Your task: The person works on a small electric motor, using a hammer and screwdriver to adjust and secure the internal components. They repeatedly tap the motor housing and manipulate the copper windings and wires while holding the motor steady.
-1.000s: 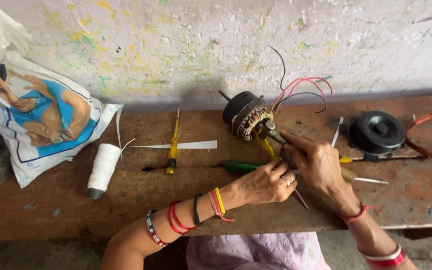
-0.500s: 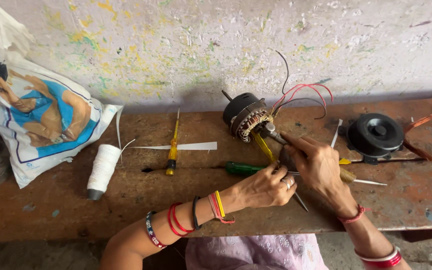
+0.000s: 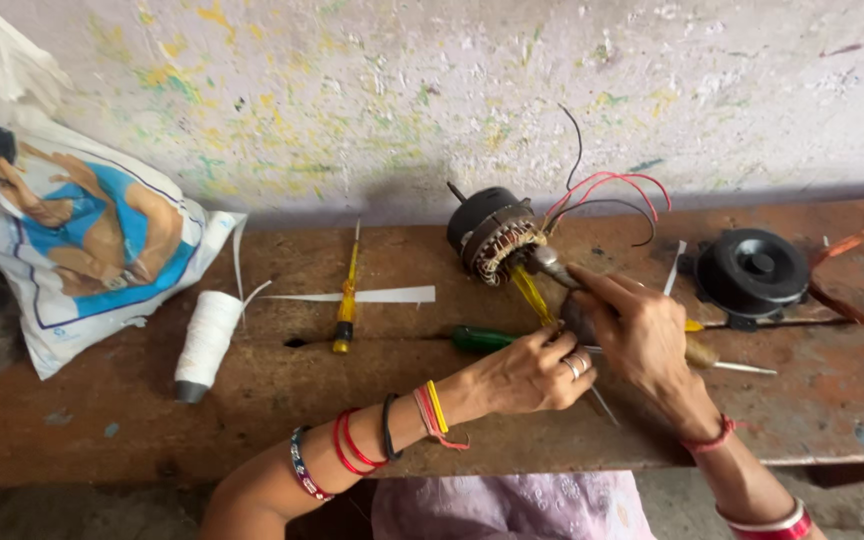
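A pale wall flecked with yellow and green paint runs behind a worn, rust-brown table (image 3: 102,420), and that is all the room I get from the head camera.

In this single view, I see a small motor stator (image 3: 492,235) with copper windings lying on its side near the wall, with red and black wires (image 3: 607,190) arcing up from it. My right hand (image 3: 642,335) is closed around a metal tool (image 3: 550,266) whose tip touches the windings, the forefinger stretched along it. My left hand (image 3: 532,370) sits just beside and below, fingers curled on a thin metal rod that pokes out under the hand; I cannot tell exactly how it is pinched. A yellow strip (image 3: 530,292) runs from the stator down toward both hands.

A green-handled screwdriver (image 3: 482,339) lies on the table touching the left hand's fingertips. Further left lies a yellow screwdriver (image 3: 347,300), with a white strip (image 3: 372,295) across it, then a spool of white thread (image 3: 204,340) on its side, and a printed plastic bag (image 3: 72,230) against the wall. To the right, a black round cap (image 3: 752,272) stands well apart from the stator, with a copper wire coil (image 3: 857,270) at the edge.
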